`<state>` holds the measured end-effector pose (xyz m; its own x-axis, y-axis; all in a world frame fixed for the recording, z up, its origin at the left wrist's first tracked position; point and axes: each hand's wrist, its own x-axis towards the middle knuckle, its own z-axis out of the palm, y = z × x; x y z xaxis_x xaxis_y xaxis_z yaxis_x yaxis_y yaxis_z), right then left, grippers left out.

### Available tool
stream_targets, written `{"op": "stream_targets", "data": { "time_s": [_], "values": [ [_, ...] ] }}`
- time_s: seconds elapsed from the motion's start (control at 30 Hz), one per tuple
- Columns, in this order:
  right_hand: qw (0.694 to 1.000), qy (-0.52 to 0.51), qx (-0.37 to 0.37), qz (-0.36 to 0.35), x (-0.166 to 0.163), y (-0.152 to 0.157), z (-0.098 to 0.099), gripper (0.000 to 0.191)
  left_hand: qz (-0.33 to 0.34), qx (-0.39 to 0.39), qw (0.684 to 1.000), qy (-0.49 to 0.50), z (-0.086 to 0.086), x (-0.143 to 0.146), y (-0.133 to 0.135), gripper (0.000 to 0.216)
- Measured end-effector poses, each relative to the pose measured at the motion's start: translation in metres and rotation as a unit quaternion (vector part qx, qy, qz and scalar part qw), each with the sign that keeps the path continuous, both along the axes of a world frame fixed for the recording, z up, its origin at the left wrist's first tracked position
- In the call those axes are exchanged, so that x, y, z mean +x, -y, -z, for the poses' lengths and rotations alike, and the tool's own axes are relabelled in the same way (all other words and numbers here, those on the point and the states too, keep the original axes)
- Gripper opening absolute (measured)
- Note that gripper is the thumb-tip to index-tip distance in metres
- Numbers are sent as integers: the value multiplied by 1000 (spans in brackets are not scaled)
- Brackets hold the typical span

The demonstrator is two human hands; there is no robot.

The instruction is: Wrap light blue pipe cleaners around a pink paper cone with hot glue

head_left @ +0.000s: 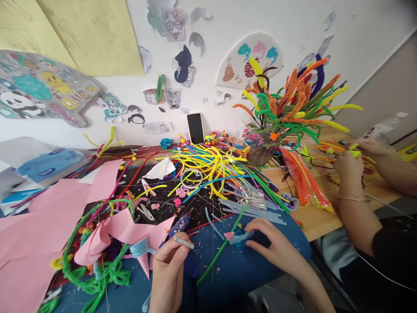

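My left hand [169, 267] is closed around a small silver metal tool [184, 242], held just above the blue mat [228, 269]. My right hand [272, 245] rests on the mat with its fingers curled, pinching a small blue and pink pipe-cleaner piece [239, 237]. A green pipe-cleaner stem [221, 250] runs from that piece down toward me. A blue patterned glue gun [180, 225] lies just beyond my left hand.
Pink paper sheets [48, 221] and green pipe-cleaner loops [94, 278] cover the left. A heap of yellow pipe cleaners [208, 163], a tape roll [191, 178] and a phone [195, 128] lie ahead. Another person's hands [353, 163] work at right beside a pipe-cleaner bouquet [289, 104].
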<state>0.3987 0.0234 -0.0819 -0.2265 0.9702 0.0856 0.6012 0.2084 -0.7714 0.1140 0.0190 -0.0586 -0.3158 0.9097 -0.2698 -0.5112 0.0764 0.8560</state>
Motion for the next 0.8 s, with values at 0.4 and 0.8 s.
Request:
{"op": "stream_targets", "data": {
  "time_s": [0.4, 0.8],
  "values": [
    [940, -296, -77, 150, -42, -20, -23, 36, 24, 14, 1000, 4, 9, -4, -2, 33],
    [802, -551, -183, 141, -129, -21, -49, 38, 34, 68, 995, -58, 5, 8, -2, 19]
  ]
}}
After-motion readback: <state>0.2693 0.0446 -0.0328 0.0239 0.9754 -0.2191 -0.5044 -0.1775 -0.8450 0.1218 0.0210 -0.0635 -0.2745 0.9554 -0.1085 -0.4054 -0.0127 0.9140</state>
